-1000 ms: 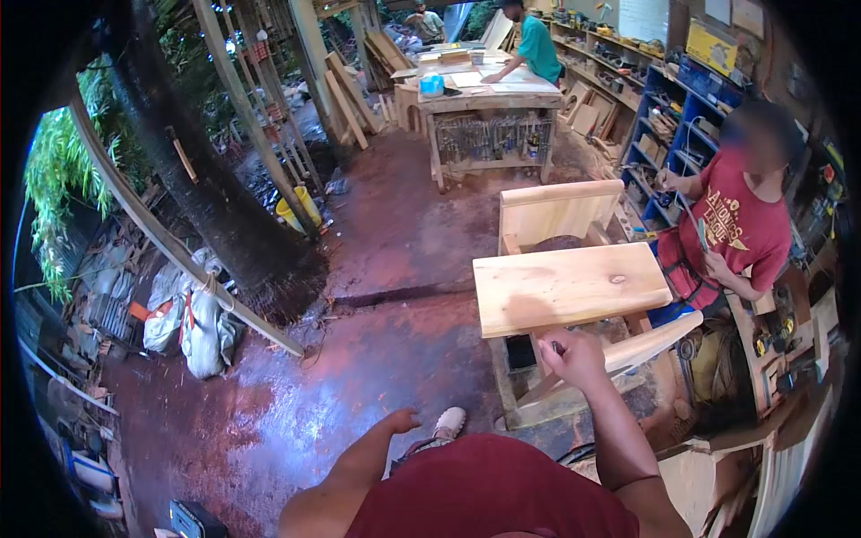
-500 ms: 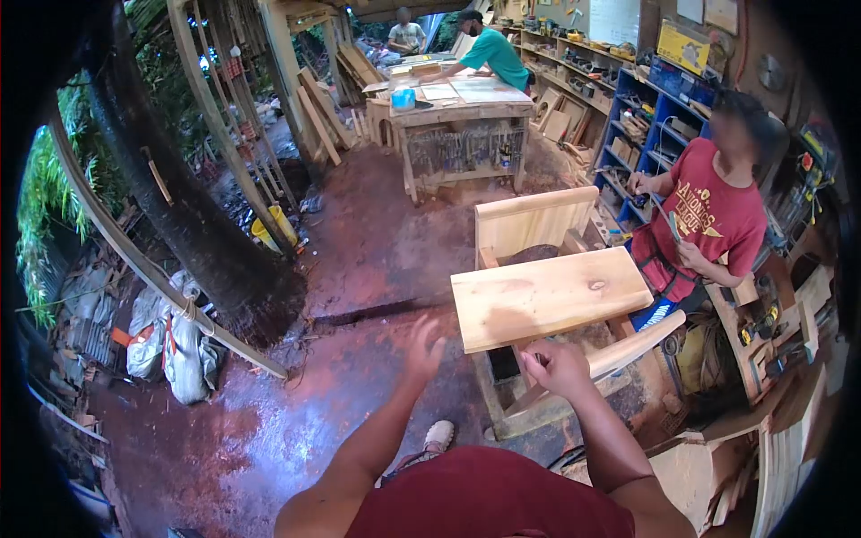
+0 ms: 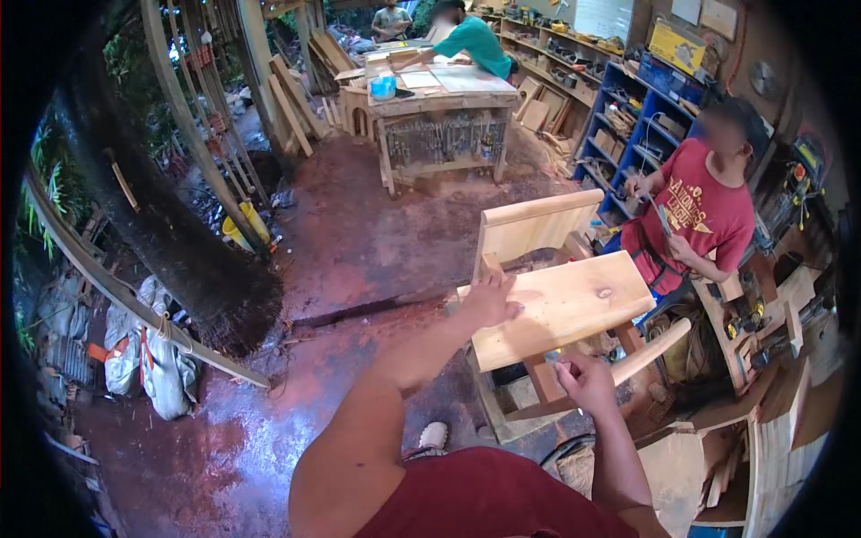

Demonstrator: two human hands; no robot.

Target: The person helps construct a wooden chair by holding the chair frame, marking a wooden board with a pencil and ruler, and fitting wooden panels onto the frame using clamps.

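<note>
Resting on the left end of the pale board (image 3: 574, 300), left hand (image 3: 487, 302): open, fingers spread, nothing gripped. Right hand (image 3: 587, 383) mostly curled, just off the board's near edge; can't tell if it has something small. Board lies across a wooden frame (image 3: 545, 378), upright panel (image 3: 538, 229) behind. Person in red shirt (image 3: 704, 202) stands past its right end.

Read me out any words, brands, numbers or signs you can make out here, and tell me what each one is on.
"AVIONICS LEAGUE", on the co-worker's red shirt; the end of the first word is hard to make out.
Whiteboard: marks too faint to read.
Yellow box: print too blurred to read.
</note>
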